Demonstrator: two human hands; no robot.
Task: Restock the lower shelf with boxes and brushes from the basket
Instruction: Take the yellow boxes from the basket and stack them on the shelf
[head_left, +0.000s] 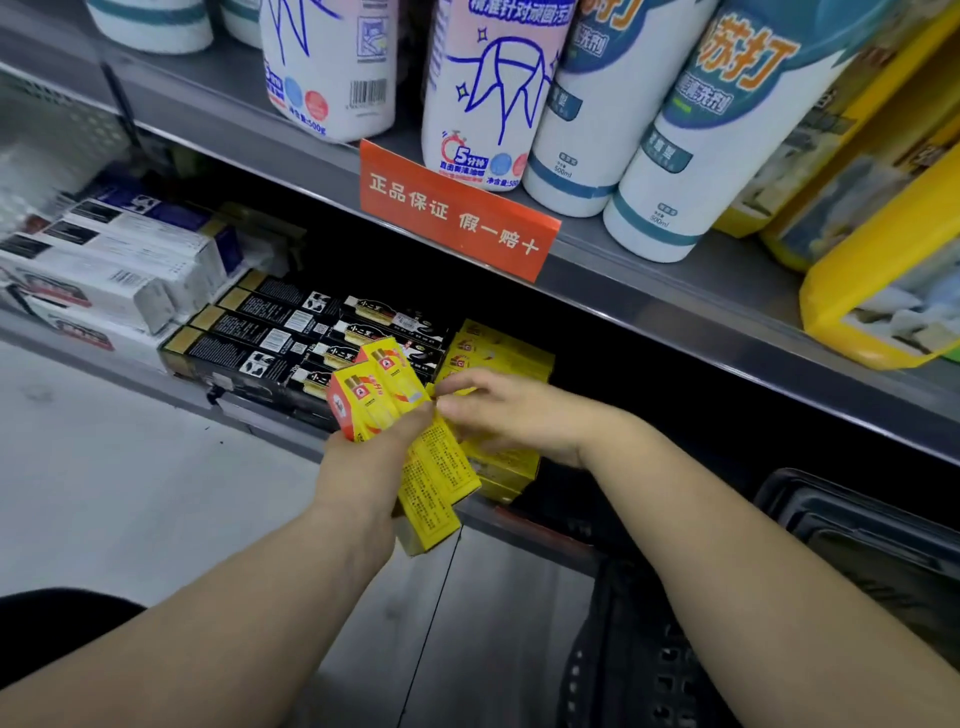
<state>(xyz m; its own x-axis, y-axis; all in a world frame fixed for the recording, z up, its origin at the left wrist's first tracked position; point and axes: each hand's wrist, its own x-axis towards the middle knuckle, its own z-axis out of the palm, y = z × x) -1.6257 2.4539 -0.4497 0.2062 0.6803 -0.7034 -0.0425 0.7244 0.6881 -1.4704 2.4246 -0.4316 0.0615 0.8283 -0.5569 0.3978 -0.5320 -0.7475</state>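
Signage on the upper shelf edge: an orange tag (460, 210) is reading "正品保证 假一赔十". Above the tag, white bottles (571, 109) are standing, two marked "500ml", one "5分钟", one "500g". Right of the tag, yellow packs (883, 270) are sitting on the same shelf.

Below the tag, the lower shelf (270, 415) is carrying black boxes (270, 332) in rows, white boxes (119, 270) further left, and a stack of yellow boxes on shelf (498, 353); their small print is not legible.

The left hand (363, 467) is gripping several yellow boxes (395, 415), fingers curled round the bundle, in front of the shelf edge. The right hand (498, 410) is reaching to the bundle's upper end, fingers partly bent and touching it; whether it is pinching a box cannot be told.

Below and right of the tag, a black basket (831, 561) is standing on the pale floor (130, 478).
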